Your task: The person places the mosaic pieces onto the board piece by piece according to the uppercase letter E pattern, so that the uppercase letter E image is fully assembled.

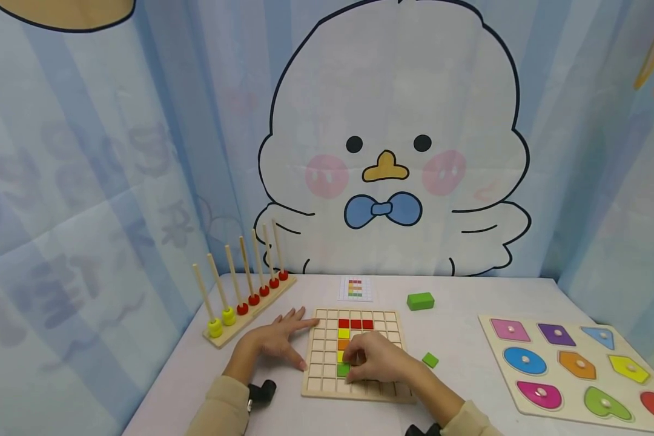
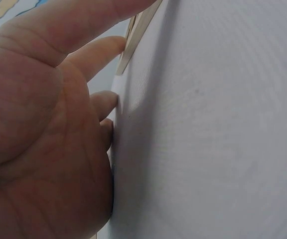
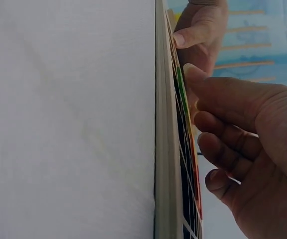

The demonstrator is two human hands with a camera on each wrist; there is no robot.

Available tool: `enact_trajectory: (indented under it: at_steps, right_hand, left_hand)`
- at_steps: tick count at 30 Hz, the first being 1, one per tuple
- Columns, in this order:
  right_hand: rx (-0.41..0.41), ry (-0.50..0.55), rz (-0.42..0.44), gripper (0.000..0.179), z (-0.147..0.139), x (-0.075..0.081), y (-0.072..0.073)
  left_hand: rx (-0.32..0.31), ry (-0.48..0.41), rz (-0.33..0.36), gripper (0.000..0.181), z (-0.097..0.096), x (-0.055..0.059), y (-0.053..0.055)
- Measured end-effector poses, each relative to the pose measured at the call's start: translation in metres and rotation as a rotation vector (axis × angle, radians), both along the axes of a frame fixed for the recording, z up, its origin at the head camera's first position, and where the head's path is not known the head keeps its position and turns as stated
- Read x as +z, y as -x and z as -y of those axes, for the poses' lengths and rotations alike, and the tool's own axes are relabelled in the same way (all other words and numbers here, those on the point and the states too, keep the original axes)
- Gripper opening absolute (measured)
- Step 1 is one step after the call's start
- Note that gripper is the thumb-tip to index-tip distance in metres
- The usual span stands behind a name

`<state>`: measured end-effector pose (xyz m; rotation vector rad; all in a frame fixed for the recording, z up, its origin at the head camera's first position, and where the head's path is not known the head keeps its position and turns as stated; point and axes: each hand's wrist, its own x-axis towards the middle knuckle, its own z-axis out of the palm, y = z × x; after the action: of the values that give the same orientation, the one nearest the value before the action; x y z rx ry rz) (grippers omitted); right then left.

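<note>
A wooden grid board (image 1: 320,357) lies flat on the table, with red tiles (image 1: 355,324) in a row near its top. Below them runs a column of yellow (image 1: 343,333), orange (image 1: 341,344) and green (image 1: 343,370) tiles. My right hand (image 1: 378,357) reaches over the board from the right, thumb and forefinger bent together at the green tile. In the right wrist view the thumb tip is right at the green strip (image 3: 181,92). My left hand (image 1: 275,338) spreads its fingers along the board's left side, forefinger and thumb at the edge.
A small pattern card (image 1: 355,289) lies behind the board. To the right are a green block (image 1: 421,301), a loose green tile (image 1: 430,360) and a knobbed shape puzzle (image 1: 496,339). A bead stand with upright pegs (image 1: 229,333) stands at the left. Patterned curtains enclose the table.
</note>
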<state>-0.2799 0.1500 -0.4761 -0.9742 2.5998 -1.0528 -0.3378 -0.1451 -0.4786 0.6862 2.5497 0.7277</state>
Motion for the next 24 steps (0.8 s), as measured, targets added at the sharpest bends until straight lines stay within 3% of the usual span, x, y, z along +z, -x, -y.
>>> enact_trajectory:
  at_steps: [7,16,24]
  right_hand:
    - [-0.034,0.043,-0.023,0.021,-0.005,0.011,-0.001]
    - [-0.040,0.125,-0.155,0.026,-0.024,0.022,0.005]
    - [-0.103,0.123,-0.140,0.028,-0.051,0.028,0.011]
  left_hand:
    - [0.003,-0.002,-0.004,0.103,0.001,0.001,0.000]
    - [-0.003,-0.005,0.002,0.101,0.002,0.000,0.001]
    - [-0.009,-0.021,-0.004,0.102,0.001,-0.003,0.002]
